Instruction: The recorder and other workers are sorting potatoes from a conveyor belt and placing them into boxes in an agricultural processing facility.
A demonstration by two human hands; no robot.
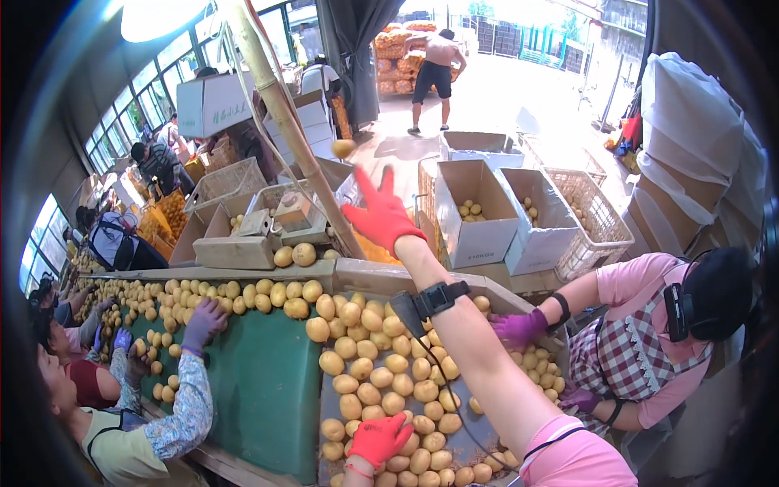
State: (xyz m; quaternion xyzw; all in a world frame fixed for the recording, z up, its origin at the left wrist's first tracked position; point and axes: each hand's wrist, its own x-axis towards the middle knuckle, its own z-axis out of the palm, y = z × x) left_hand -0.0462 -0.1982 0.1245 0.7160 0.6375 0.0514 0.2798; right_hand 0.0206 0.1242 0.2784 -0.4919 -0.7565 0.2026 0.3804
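Observation:
My right hand (pixel 383 210), in a red glove, reaches out over the far edge of the sorting table with its fingers spread. A potato (pixel 342 148) hangs in the air just beyond its fingertips, out of contact with them. In another red glove, my left hand (pixel 380 439) rests low among the potatoes (pixel 381 377) spread on the table; its fingers are curled, and whether they close on a potato cannot be told. A green conveyor belt (pixel 261 383) lies to the left, with a band of potatoes along its far side.
Beyond the table stand open cardboard boxes (pixel 478 243) and a plastic crate (pixel 593 243) holding potatoes. A bamboo pole (pixel 292 134) rises at the far edge. A co-worker's purple-gloved hand (pixel 520 327) is at the right; another co-worker's gloved hand (pixel 204 325) is over the belt.

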